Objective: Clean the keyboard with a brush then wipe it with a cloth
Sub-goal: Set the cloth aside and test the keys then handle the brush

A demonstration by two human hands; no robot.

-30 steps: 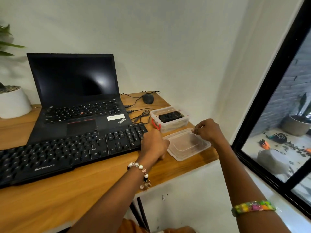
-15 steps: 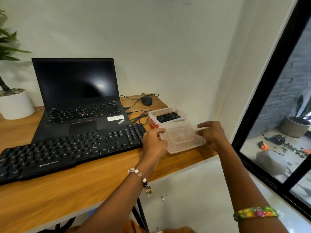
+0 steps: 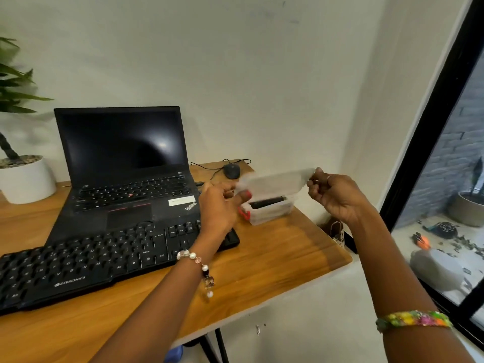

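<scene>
Wood grain runs across the desk [image 3: 275,260], which stands against a white wall [image 3: 235,74] in a corner, with a black-framed window [image 3: 429,142] along its right side. I hold a clear lid [image 3: 275,180] in the air above the desk's right back part: my left hand [image 3: 218,208] pinches its left end, my right hand [image 3: 332,196] pinches its right end, fingers curled on both. The lid is blurred. Under it, near the right edge, sits a clear box [image 3: 269,209] with a dark object inside; I cannot tell what that is. The keyboard [image 3: 104,260] lies along the front left of the desk, its right end under my left wrist. Behind it stands an open laptop [image 3: 123,163], screen dark. A mouse [image 3: 232,171] sits at the back edge, its cable looping beside it. A white pot [image 3: 26,179] with a plant is at the back left corner.
</scene>
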